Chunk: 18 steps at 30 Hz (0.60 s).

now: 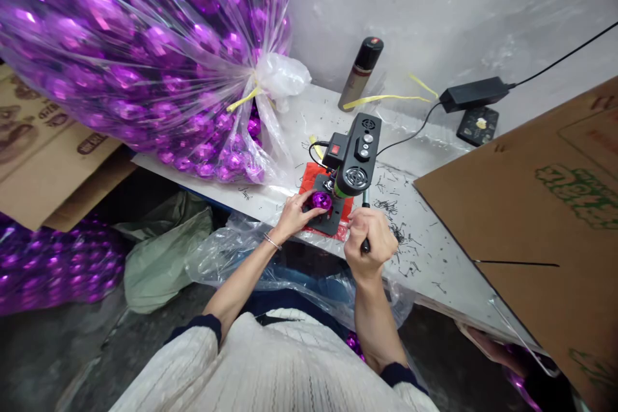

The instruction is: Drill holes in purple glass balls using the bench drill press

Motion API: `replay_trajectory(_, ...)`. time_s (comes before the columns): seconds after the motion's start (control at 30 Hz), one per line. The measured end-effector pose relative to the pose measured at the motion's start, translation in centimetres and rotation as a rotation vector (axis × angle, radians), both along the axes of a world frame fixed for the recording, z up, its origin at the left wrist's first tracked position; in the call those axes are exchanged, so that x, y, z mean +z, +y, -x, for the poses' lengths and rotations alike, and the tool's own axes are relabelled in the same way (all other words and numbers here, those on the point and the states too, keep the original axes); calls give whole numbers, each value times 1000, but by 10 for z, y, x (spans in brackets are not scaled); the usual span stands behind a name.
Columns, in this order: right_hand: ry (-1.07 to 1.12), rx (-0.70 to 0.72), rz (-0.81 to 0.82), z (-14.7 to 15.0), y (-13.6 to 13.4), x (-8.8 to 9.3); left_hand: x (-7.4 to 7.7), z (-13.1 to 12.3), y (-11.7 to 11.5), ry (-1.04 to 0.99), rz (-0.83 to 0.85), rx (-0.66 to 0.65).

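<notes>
A small black bench drill [356, 156] stands on a dark base plate over a red mat [309, 175] on the white table. My left hand [292, 214] is closed on a shiny purple ball [320, 200] and holds it on the base plate under the drill head. My right hand [367, 239] is wrapped round the drill's black lever handle [365, 246] at the table's front edge.
A big clear bag of purple balls [145, 58] fills the table's left. A spray can [360, 72] and a power adapter [472, 94] stand at the back. Cardboard [541, 206] leans at right. More purple balls [53, 264] lie on the floor at left. Dark shavings litter the table.
</notes>
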State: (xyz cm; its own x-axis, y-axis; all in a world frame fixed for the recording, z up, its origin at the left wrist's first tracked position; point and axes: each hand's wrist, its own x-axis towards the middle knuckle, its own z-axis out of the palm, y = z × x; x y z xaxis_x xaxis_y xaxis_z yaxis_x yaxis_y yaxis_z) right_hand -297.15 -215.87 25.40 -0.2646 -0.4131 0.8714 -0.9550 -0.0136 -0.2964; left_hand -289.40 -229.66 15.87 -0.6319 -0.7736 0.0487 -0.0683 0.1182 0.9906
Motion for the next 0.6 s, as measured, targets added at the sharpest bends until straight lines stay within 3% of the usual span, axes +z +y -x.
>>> replay_trajectory(0.13, -32, -10, 11, 1, -2, 6, 7, 2, 0, 11, 38, -61)
replay_trajectory(0.5, -54, -13, -2, 0, 0, 5, 8, 5, 0, 177, -159, -73)
replay_trajectory(0.6, -54, -14, -2, -1, 0, 6, 9, 5, 0, 150, -110, -78)
